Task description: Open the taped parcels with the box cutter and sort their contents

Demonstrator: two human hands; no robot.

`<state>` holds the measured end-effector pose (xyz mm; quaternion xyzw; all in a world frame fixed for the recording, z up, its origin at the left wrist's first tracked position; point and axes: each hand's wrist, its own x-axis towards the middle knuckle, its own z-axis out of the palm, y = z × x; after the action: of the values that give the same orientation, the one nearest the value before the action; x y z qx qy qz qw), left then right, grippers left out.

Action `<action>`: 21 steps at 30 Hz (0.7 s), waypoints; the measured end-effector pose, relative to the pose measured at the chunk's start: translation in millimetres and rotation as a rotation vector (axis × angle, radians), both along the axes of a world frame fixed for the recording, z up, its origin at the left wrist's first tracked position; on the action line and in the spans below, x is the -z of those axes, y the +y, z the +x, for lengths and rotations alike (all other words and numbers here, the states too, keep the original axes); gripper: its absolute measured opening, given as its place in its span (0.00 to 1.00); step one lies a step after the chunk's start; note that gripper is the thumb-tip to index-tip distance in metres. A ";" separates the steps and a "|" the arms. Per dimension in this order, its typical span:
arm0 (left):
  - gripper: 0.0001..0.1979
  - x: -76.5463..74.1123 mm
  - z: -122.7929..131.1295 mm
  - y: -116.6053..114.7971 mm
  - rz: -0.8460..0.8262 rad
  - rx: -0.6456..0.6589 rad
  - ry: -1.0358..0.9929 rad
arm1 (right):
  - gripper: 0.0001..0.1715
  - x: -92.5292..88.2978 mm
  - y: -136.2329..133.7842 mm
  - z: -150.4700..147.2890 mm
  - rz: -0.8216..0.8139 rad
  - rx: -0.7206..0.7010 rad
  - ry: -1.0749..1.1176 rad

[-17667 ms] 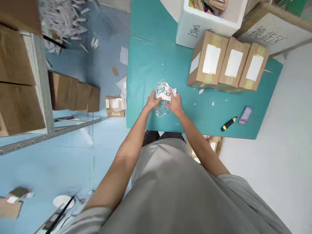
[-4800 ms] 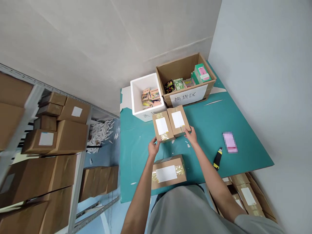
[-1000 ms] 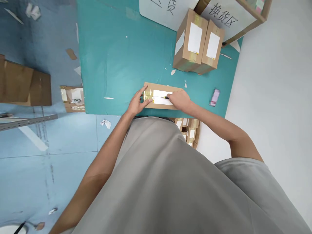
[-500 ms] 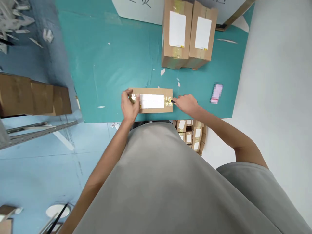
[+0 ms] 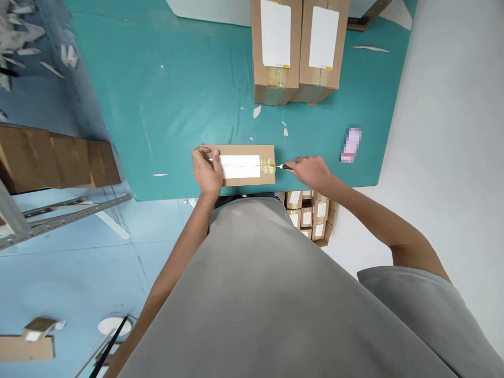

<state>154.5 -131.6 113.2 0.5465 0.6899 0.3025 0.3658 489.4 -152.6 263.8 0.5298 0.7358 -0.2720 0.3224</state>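
Observation:
A narrow cardboard box lies lengthwise near the table's front edge. On its top are a white label, crossed by a thin lengthwise line, and shiny clear tape at the right end. My left hand grips the box's left end, thumb on top by the label, some fingers hidden behind. My right hand is closed around a yellow-and-black utility knife. The knife's thin tip points left at the taped right end; whether it touches the cardboard I cannot tell.
Two taller labelled cartons stand at the back of the green table. A blurred pink item lies to the right, and paper scraps are scattered about. Several boxes sit below the front edge; brown cartons are at left.
My right hand has drawn the knife slightly right, from over the taped end to just beyond it. My left hand keeps its grip on the box. The view has shifted a little.

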 end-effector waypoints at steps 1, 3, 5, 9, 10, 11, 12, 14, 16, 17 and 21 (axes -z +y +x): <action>0.23 2.4 -0.4 0.2 0.016 0.005 0.005 | 0.29 1.2 0.1 -0.9 0.002 0.002 -0.007; 0.25 6.6 -1.1 1.1 0.049 0.015 0.033 | 0.29 3.4 1.7 -5.7 0.002 -0.001 -0.018; 0.25 9.2 -1.7 2.3 0.067 0.022 0.045 | 0.28 4.3 3.8 -12.5 0.006 -0.010 -0.026; 0.25 10.1 -2.2 3.3 0.060 0.039 0.003 | 0.28 -0.1 2.2 -19.5 0.022 -0.011 -0.041; 0.24 10.0 -2.1 3.0 0.058 0.049 -0.011 | 0.29 -2.3 0.2 -19.6 0.018 -0.010 -0.046; 0.24 9.9 -1.9 2.6 0.059 0.060 -0.023 | 0.29 -4.6 -2.2 -19.7 0.010 -0.008 -0.056; 0.24 10.0 -1.6 2.3 0.063 0.072 -0.035 | 0.30 -7.2 -4.7 -20.1 0.000 -0.006 -0.070; 0.24 10.2 -1.5 1.9 0.073 0.090 -0.060 | 0.30 -13.1 -8.7 -23.1 -0.014 0.005 -0.105; 0.24 10.4 -3.3 2.4 0.077 0.097 -0.080 | 0.29 -21.4 -11.1 -29.8 -0.017 0.018 -0.134; 0.24 10.5 -5.5 3.0 0.074 0.098 -0.089 | 0.29 -26.9 -11.9 -34.3 -0.013 0.023 -0.142; 0.26 12.2 -22.8 7.6 0.058 0.098 -0.123 | 0.31 -55.3 -17.4 -55.8 0.025 0.025 -0.137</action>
<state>131.7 -124.0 101.1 0.5704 0.6297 0.3370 0.4057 433.6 -170.0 319.1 0.5601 0.7087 -0.2298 0.3622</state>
